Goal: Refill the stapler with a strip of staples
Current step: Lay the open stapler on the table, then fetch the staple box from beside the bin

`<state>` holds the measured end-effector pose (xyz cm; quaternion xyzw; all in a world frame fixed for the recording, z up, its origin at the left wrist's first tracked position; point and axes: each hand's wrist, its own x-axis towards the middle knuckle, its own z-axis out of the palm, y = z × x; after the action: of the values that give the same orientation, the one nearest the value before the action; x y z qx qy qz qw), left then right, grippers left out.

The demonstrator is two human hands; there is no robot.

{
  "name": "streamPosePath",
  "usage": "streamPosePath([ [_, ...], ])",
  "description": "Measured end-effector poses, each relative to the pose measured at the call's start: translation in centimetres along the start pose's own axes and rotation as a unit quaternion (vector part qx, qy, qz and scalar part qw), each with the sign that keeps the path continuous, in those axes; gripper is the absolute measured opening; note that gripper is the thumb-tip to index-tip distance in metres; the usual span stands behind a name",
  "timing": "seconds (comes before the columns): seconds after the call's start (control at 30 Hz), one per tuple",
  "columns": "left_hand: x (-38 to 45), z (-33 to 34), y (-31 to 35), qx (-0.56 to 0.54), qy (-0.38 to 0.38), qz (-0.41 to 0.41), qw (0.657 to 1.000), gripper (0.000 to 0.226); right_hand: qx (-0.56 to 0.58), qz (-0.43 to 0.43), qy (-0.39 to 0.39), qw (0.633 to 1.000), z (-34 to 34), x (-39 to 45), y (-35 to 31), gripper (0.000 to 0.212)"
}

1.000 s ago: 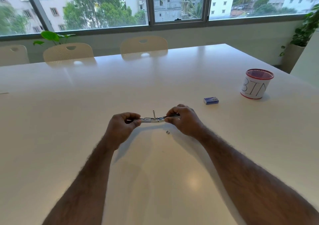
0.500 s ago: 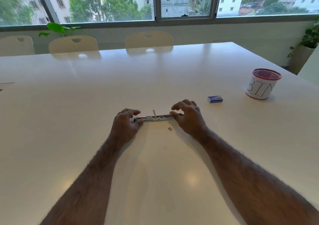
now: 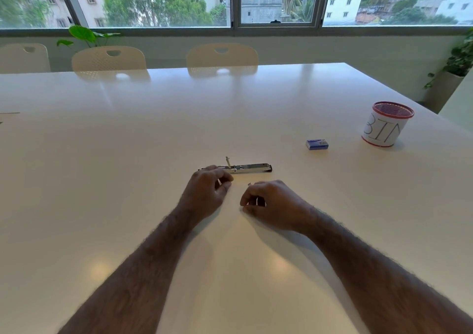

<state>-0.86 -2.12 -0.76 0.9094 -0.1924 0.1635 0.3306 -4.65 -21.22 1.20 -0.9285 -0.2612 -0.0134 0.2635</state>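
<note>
The metal stapler (image 3: 252, 167) lies opened out flat on the white table (image 3: 153, 134), with a small part sticking up near its middle. My left hand (image 3: 204, 192) rests just in front of the stapler's left end, which it hides; its fingers are curled and thumb and forefinger meet. Nearer to me, my right hand (image 3: 271, 204) is off the stapler with its fingers curled down onto the table. A tiny metal piece (image 3: 249, 184) shows at the far edge of that hand's knuckles. A small blue staple box (image 3: 316, 144) lies closed to the right.
A white cup with a red rim, marked BIN (image 3: 386, 125), stands at the right beyond the box. Three cream chairs (image 3: 108, 58) line the table's far side under the windows. A potted plant (image 3: 458, 62) stands past the right corner.
Both hands have let go of the stapler and drawn back toward me. The stapler now lies on the table. My right hand has come down beside the tiny metal piece.
</note>
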Motion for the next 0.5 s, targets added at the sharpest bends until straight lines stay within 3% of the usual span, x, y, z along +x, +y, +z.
streamPosePath([
  [0.5, 0.17, 0.1, -0.19, -0.004, 0.005, -0.026, 1.0, 0.012, -0.055, 0.014, -0.053, 0.997, 0.12, 0.62, -0.5, 0.008],
])
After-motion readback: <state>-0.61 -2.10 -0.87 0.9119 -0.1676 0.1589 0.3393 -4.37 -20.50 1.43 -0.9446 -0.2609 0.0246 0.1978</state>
